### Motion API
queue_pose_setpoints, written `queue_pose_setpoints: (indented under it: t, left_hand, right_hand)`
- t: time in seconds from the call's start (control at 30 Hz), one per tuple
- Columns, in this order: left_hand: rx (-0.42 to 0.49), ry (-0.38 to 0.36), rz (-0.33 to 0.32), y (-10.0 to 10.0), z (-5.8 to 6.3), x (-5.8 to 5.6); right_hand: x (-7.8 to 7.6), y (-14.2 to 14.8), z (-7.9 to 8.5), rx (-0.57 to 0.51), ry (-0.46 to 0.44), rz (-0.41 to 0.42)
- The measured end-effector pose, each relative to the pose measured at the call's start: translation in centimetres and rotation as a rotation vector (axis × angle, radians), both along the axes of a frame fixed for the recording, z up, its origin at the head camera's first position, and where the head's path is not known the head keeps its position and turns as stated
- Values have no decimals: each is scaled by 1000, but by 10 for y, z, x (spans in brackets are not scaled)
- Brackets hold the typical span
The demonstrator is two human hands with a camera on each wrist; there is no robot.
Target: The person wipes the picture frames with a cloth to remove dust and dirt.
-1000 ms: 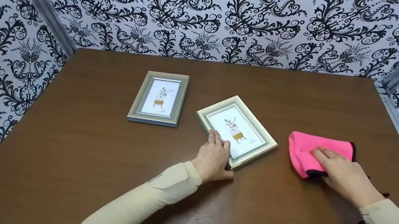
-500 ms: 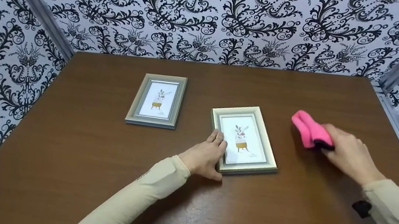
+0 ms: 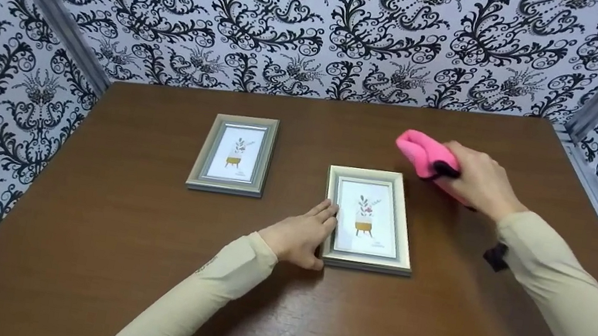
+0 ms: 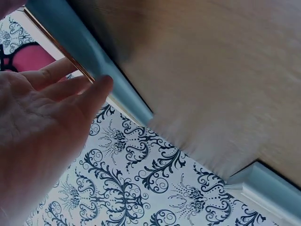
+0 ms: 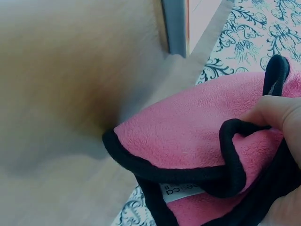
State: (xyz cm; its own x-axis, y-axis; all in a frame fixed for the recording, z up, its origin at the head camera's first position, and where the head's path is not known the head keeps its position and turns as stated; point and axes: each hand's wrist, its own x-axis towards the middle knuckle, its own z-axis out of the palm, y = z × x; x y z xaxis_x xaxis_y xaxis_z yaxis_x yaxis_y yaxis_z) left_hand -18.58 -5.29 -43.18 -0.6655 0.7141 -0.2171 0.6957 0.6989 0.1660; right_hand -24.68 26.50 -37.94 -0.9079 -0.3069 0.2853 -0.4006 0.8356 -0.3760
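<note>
While the black-and-white patterned backdrop (image 3: pixel 296 25) walls in the far side and both flanks, the brown table (image 3: pixel 88 231) gives you one broad, flat support for your work. On it the cream frame (image 3: pixel 367 220) lies face up between your hands, nearly square to your view — an angle that probably makes it easy to reach from either side. The greyer frame (image 3: pixel 234 152) lies face up too, well to its left and slightly farther off, likely set apart to leave you room.

Your left hand (image 3: pixel 302 234) meets the cream frame's left edge with fingers extended, the thumb near the lower corner; it looks like a brace against sliding rather than a grip. Your right hand (image 3: pixel 484 181), just beyond that frame's upper right corner, pinches the pink cloth (image 3: pixel 425 151), though some of its fingers are hidden. The cloth is folded over, perhaps for a thicker pad, and sits apart from the frame — whether it brushes the table, I cannot tell. Its black edging (image 5: pixel 188 173) loops beside your thumb, and a small white label (image 5: pixel 181 189) peeks from the fold.
</note>
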Motion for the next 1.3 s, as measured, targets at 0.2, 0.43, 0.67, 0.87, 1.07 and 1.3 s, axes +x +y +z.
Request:
queue_pose_setpoints:
  t: [0.2, 0.43, 0.67, 0.87, 1.07, 1.3]
  left_hand:
    - [-13, 70, 2, 0, 1, 7]
    - [-83, 198, -44, 4, 2, 20]
    - [-42, 215, -104, 5, 2, 18]
    - [-8, 266, -181, 4, 0, 13]
    - [-16, 298, -203, 4, 0, 12]
    - [-18, 323, -202, 5, 0, 13]
  right_hand:
    - [-27, -28, -12, 101, -61, 52]
    - [-43, -53, -30, 114, -223, 170]
    - [-53, -73, -32, 132, -289, 295]
    - [-63, -102, -26, 186, -316, 336]
    - [-64, -135, -28, 200, -278, 410]
    - [-56, -145, -38, 207, -251, 442]
